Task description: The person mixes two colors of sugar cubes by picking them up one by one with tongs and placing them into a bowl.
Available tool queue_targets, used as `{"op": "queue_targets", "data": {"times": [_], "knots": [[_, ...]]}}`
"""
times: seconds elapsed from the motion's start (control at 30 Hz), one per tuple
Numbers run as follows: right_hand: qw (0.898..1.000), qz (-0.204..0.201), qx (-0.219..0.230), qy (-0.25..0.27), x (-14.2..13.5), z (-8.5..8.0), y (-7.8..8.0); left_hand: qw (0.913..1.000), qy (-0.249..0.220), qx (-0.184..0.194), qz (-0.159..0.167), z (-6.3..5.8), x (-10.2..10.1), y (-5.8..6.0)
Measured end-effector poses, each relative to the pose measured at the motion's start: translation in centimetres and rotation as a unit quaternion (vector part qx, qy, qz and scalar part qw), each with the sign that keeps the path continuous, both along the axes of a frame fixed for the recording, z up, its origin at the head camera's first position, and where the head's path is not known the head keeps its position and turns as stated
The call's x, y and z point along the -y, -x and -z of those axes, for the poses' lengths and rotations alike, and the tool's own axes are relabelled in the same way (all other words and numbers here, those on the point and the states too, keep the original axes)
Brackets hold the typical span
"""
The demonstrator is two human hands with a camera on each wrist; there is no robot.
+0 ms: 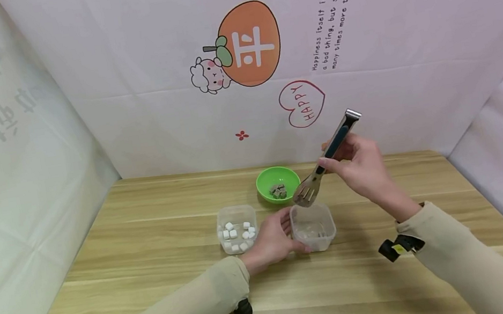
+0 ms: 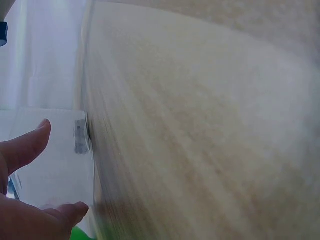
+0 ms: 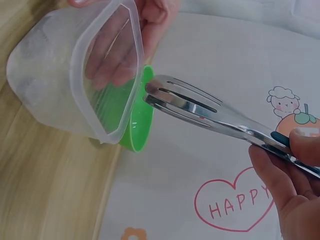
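My right hand (image 1: 362, 165) grips metal tongs (image 1: 336, 139) with dark handle inlays, the slotted heads pointing down-left. In the right wrist view the tong heads (image 3: 187, 102) lie close together; I see nothing between them. Below them stands a clear plastic container (image 1: 313, 229), with no pieces visible in it. My left hand (image 1: 270, 238) holds that container at its left side, thumb in front and fingers behind. Left of this hand, a second clear container (image 1: 236, 215) holds several small white cubes. Behind them, a green bowl (image 1: 263, 179) holds several grey-brown pieces (image 1: 278, 191).
The wood-grain table (image 1: 157, 247) ends at a printed white cloth backdrop (image 1: 168, 120). White cloth sides (image 1: 21, 213) flank it left and right. The green bowl stands close to the table's rear edge.
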State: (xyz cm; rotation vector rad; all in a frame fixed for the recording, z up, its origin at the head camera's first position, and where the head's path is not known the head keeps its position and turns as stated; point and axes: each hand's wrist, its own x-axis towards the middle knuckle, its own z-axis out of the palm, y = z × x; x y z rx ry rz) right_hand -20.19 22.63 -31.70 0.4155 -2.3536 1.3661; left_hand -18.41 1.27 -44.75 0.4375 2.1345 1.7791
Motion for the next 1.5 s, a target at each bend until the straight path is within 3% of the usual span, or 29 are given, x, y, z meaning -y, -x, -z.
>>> {"op": "queue_targets", "data": {"times": [0.17,0.47,0.73,1.07,1.5], "knots": [[0.999,-0.002,0.001,0.035,1.1,0.1,1.3,1.0,0.004,-0.007,0.001,0.1,0.0,0.0],[1.0,0.01,-0.005,0.015,3.3,1.0,4.4,1.0,0.003,-0.008,0.003,0.0,0.0,0.0],[1.0,0.014,-0.014,0.003,4.6,1.9,6.0,0.9999,-0.004,-0.01,0.006,0.2,0.1,0.1],[1.0,-0.002,0.002,0.017,4.9,3.3,6.7,0.9999,0.003,-0.01,0.009,0.1,0.4,0.2],[1.0,0.001,-0.002,0.018,3.6,2.7,6.1,0.9999,0.008,-0.008,0.002,-0.1,0.1,0.0]]}}
